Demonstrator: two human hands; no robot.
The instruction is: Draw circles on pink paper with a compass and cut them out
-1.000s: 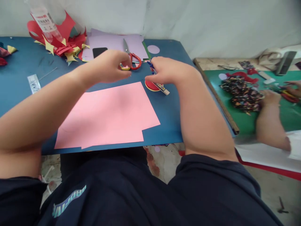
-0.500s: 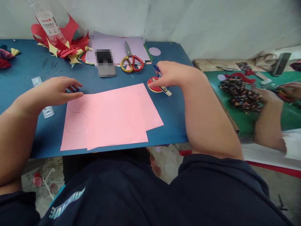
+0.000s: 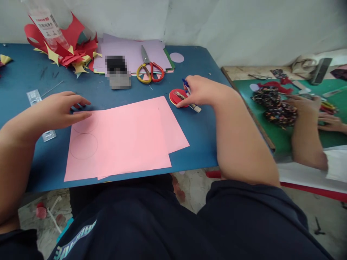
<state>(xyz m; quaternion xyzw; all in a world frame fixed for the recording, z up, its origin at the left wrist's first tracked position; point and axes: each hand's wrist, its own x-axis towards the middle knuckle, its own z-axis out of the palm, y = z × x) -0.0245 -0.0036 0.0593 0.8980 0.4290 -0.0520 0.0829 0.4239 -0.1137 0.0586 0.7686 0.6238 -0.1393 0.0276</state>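
Two overlapping pink paper sheets [image 3: 130, 141] lie on the blue table, with two drawn circles [image 3: 84, 146] at the left end. My left hand [image 3: 67, 110] rests by the upper left corner, thumb over the paper and fingers apart, holding nothing visible. At the right, my right hand [image 3: 196, 90] closes around a blue pen [image 3: 185, 83]; its fingertips are partly hidden. Below that hand lies a red disc with a yellow edge [image 3: 175, 96]. A small labelled stick with a pale end [image 3: 195, 108] lies across the disc and extends past it.
Scissors [image 3: 146, 66] lie on lilac sheets [image 3: 132, 50] behind a blurred-out object [image 3: 119, 72]. Red and yellow scraps [image 3: 67, 54] surround a bottle [image 3: 48, 27]. A clear ruler-like strip [image 3: 49, 135] lies under my left forearm. Right, another person's hands [image 3: 309, 104] work at a green table [image 3: 287, 139].
The view has shifted slightly, so the paper's left side appears lower and further left. My right hand has shifted slightly right at the disc, and more of the pen shows. The neighbour's hands have moved.
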